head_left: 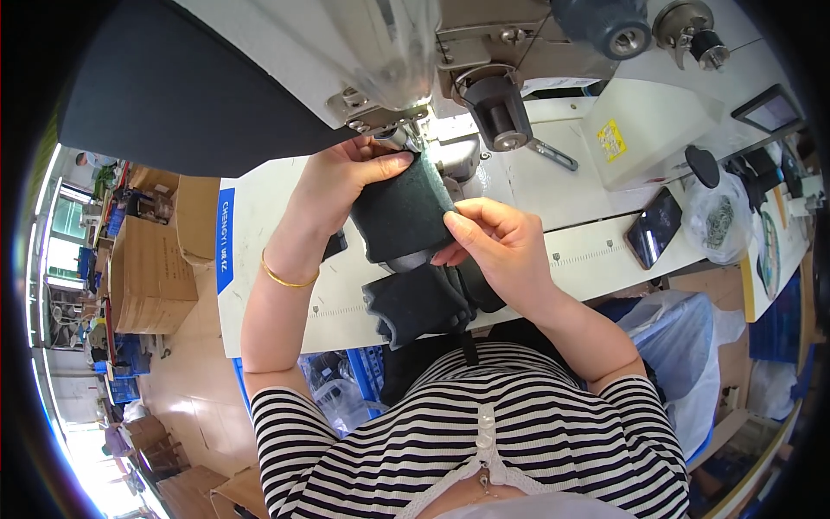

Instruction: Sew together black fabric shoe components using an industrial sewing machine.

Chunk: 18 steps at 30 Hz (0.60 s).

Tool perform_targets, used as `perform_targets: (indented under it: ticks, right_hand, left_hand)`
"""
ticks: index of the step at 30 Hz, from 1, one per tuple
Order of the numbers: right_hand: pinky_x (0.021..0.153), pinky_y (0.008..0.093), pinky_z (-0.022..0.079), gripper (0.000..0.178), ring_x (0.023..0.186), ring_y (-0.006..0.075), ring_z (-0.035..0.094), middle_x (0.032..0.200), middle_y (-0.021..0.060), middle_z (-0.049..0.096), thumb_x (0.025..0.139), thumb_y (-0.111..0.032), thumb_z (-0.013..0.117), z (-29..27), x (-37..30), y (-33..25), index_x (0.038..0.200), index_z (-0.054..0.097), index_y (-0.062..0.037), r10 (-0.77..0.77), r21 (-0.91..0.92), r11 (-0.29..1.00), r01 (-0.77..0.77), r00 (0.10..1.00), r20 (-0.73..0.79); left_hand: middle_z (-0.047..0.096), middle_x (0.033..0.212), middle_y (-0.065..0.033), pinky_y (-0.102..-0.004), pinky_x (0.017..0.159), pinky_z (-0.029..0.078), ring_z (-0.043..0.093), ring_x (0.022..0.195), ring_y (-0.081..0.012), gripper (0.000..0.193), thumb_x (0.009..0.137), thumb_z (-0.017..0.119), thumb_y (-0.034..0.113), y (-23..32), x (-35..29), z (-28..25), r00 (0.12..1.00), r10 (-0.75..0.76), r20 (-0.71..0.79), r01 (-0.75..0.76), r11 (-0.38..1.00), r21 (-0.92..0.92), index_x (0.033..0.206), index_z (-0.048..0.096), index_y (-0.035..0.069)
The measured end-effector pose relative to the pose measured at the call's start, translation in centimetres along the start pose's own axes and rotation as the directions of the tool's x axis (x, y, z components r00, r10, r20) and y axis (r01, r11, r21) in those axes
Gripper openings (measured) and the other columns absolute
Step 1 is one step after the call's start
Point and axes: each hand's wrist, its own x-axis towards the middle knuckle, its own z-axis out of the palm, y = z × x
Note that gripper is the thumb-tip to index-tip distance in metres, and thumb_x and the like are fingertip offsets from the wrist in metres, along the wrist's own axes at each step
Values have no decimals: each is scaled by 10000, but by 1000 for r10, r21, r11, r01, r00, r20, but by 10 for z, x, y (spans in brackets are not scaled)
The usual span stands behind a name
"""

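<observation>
A dark green-black padded fabric piece lies under the needle area of the sewing machine. My left hand pinches its far left part between thumb and fingers, close beside the presser foot. With the thumb on top and fingers beneath, my right hand grips the right edge of the same piece. Nearer to me, more dark padded pieces hang together at the table's front edge, just below the held one. The fingertips of my left hand are partly hidden behind the machine parts.
A white sewing table carries a phone and a clear plastic bag at the right. Cardboard boxes stand on the floor at the left. Beneath the table are a blue crate and a plastic-lined bin.
</observation>
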Motion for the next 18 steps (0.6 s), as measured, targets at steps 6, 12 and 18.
perform_targets:
  ticks: [6, 12, 18]
  right_hand:
    - [683, 241, 573, 207, 752, 148, 717, 873, 88, 712, 1002, -130, 587, 1, 0, 0, 1067, 670, 47, -3, -9, 1000, 2, 1000, -15]
    - [667, 233, 553, 203, 723, 107, 705, 794, 65, 717, 988, -149, 600, 4, 4, 0, 1008, 678, 37, -19, 19, 1000, 20, 999, -44]
    - [666, 243, 572, 210, 750, 159, 727, 862, 89, 712, 1000, -136, 593, 4, 13, 0, 1054, 665, 53, -14, -2, 1000, 13, 999, -32]
  left_hand:
    - [712, 940, -71, -268, 803, 528, 651, 849, -131, 237, 811, 753, -36, 2, 1, 2, 999, 36, -9, -36, 999, -21, 1033, 677, -6]
    - [710, 1025, -120, -285, 893, 493, 663, 942, -168, 231, 837, 729, -16, 5, 6, -1, 995, -75, -66, 79, 996, 51, 1055, 657, -41]
    - [707, 1053, -107, -311, 928, 471, 646, 976, -166, 263, 860, 673, 16, 5, 16, -6, 994, -112, -17, 113, 994, 9, 1119, 666, -26]
